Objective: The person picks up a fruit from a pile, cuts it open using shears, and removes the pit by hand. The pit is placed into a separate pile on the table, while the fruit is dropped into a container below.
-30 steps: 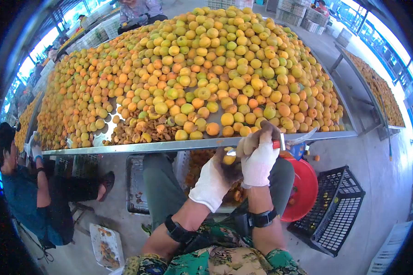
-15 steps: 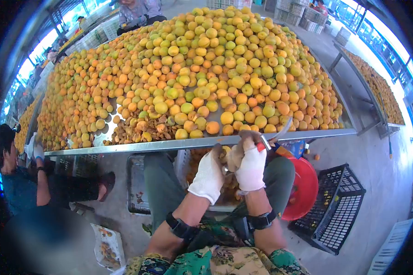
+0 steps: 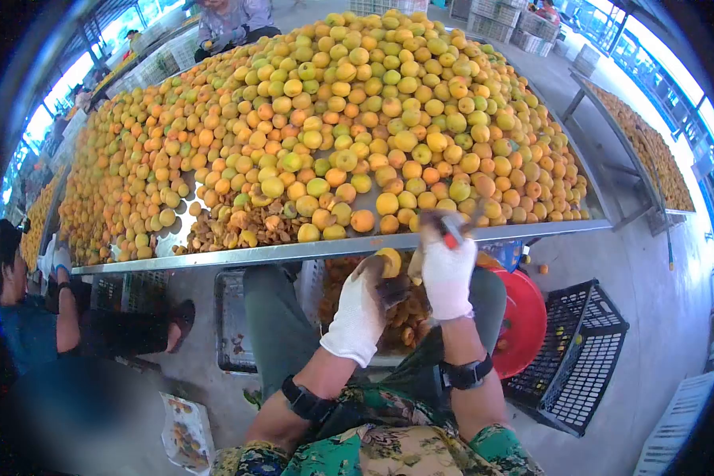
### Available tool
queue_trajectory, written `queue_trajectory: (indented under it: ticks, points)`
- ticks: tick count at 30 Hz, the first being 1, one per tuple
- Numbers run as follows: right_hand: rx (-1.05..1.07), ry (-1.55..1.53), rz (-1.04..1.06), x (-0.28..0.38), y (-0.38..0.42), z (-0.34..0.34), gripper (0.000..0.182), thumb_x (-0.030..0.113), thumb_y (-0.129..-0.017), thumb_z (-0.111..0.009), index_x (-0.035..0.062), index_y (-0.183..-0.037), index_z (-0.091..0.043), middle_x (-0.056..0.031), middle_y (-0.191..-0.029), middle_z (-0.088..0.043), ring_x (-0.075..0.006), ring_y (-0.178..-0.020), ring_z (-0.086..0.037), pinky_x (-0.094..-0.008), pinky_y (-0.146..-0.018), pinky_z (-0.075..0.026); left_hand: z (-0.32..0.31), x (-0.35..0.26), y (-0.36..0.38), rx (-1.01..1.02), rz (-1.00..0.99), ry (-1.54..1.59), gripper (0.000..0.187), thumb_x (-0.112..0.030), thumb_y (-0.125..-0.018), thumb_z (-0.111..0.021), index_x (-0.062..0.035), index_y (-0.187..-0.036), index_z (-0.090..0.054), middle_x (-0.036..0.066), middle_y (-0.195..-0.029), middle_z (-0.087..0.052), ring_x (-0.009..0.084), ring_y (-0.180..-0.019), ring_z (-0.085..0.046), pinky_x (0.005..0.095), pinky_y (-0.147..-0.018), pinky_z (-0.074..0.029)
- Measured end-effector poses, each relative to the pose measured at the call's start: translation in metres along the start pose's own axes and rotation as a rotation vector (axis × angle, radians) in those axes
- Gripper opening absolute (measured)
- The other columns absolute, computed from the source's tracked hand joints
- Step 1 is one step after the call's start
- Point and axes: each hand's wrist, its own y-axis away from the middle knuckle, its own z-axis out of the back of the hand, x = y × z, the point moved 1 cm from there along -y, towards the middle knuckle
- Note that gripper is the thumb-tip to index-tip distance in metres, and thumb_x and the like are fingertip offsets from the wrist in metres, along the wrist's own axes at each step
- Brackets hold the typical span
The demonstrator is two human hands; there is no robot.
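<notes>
My left hand [image 3: 358, 309], in a white glove with darkened fingertips, is closed around a yellow apricot [image 3: 389, 262]. My right hand [image 3: 448, 278], gloved the same way, grips a knife [image 3: 451, 240] with red showing on its handle. The blade points up and right and is smeared by motion. Both hands are apart, just before the metal edge of the table. Below them, between my knees, a container of apricot pieces [image 3: 404, 325] is partly covered by my hands. A large heap of apricots [image 3: 357, 119] covers the table.
Brown scraps [image 3: 242, 224] lie near the metal table's front edge [image 3: 333, 247]. On the right stand a red basin [image 3: 527, 325] and a black crate [image 3: 583, 381]. A dark tray [image 3: 234, 317] lies left of my legs. Another person [image 3: 36, 301] sits further left.
My hands have moved apart. The right hand with the knife has shifted slightly right, and the yellow apricot now shows more plainly in my left hand.
</notes>
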Motion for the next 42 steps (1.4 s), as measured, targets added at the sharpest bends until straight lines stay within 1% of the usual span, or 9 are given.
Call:
queue_trajectory:
  ticks: [1,8,12,17,19,25,35,37,42]
  points:
    - [0.088,0.285,0.058,-0.011,-0.004,0.006,0.012,0.012,-0.088,-0.06,0.0028,-0.094,-0.056,0.0019,-0.059,-0.046,-0.007,-0.044,-0.041,-0.0258,-0.04,-0.035,0.0,0.006,-0.002,-0.044,0.114,0.16,0.053,-0.003,-0.074,-0.069,0.0058,-0.121,-0.045,0.024,-0.106,-0.058,0.0383,-0.102,-0.057,0.0397,-0.085,-0.049]
    - [-0.074,-0.203,-0.013,0.031,0.012,-0.01,0.011,0.014,-0.092,-0.053,0.0044,-0.099,-0.052,-0.0013,-0.055,-0.041,-0.0105,-0.038,-0.037,-0.0273,-0.036,-0.032,0.006,-0.011,-0.002,0.073,-0.251,-0.431,0.045,0.0,-0.074,-0.067,0.0049,-0.115,-0.048,0.018,-0.111,-0.057,0.0312,-0.099,-0.06,0.0374,-0.083,-0.051]
    - [-0.151,0.16,0.139,0.016,0.007,-0.007,0.01,0.011,-0.089,-0.058,0.0017,-0.093,-0.055,-0.0004,-0.056,-0.047,-0.0086,-0.041,-0.043,-0.0251,-0.038,-0.033,0.003,0.024,-0.008,-0.007,-0.09,-0.106,0.049,-0.004,-0.068,-0.073,0.0043,-0.111,-0.052,0.019,-0.111,-0.058,0.0334,-0.1,-0.059,0.0374,-0.084,-0.05]
    - [-0.137,-0.249,-0.027,0.027,0.011,0.005,0.016,0.019,-0.094,-0.05,0.0045,-0.09,-0.05,-0.0021,-0.051,-0.042,-0.0114,-0.036,-0.038,-0.028,-0.035,-0.034,-0.005,-0.004,0.002,0.021,0.107,0.521,0.052,-0.006,-0.07,-0.075,0.0036,-0.115,-0.05,0.018,-0.108,-0.058,0.0315,-0.099,-0.059,0.0365,-0.083,-0.05]
    - [-0.103,-0.321,0.011,0.041,0.009,0.005,0.015,0.019,-0.094,-0.049,0.0046,-0.093,-0.049,-0.002,-0.052,-0.042,-0.0113,-0.035,-0.036,-0.0292,-0.035,-0.034,-0.007,0.001,0.003,0.034,-0.058,0.134,0.031,-0.025,-0.093,-0.048,-0.0033,-0.115,-0.051,0.013,-0.1,-0.06,0.0265,-0.082,-0.064,0.0367,-0.072,-0.054]
    - [-0.11,-0.179,0.099,0.032,0.019,-0.005,0.014,0.015,-0.095,-0.049,0.0033,-0.102,-0.049,-0.0027,-0.054,-0.042,-0.0108,-0.04,-0.039,-0.0296,-0.039,-0.037,-0.017,-0.018,0.009,0.07,-0.312,-0.517,0.041,-0.01,-0.082,-0.062,-0.0003,-0.12,-0.048,0.016,-0.107,-0.059,0.0288,-0.092,-0.062,0.0352,-0.078,-0.052]
    - [-0.127,-0.239,0.033,0.027,0.012,-0.011,0.013,0.016,-0.095,-0.048,0.0049,-0.101,-0.048,0.0001,-0.053,-0.037,-0.0089,-0.036,-0.03,-0.028,-0.034,-0.028,-0.027,0.01,0.006,0.037,-0.221,-0.533,0.047,-0.007,-0.081,-0.062,0.0008,-0.123,-0.044,0.016,-0.119,-0.054,0.0283,-0.108,-0.055,0.0325,-0.093,-0.044]
    - [-0.104,-0.297,-0.047,0.025,0.005,-0.006,0.013,0.018,-0.094,-0.049,0.0059,-0.099,-0.049,0.0013,-0.052,-0.036,-0.008,-0.035,-0.029,-0.0273,-0.033,-0.026,-0.032,0.004,0.009,0.025,0.044,0.222,0.046,-0.007,-0.079,-0.063,0.0017,-0.121,-0.045,0.018,-0.118,-0.054,0.0313,-0.106,-0.056,0.0338,-0.091,-0.045]
    - [-0.111,-0.275,-0.154,0.018,0.0,-0.012,0.011,0.017,-0.091,-0.053,0.0099,-0.084,-0.05,0.002,-0.048,-0.034,-0.0083,-0.032,-0.028,-0.0269,-0.03,-0.024,-0.032,0.0,0.01,-0.075,0.117,0.548,0.045,-0.005,-0.078,-0.064,0.0022,-0.119,-0.048,0.018,-0.117,-0.054,0.0337,-0.103,-0.057,0.0358,-0.088,-0.046]
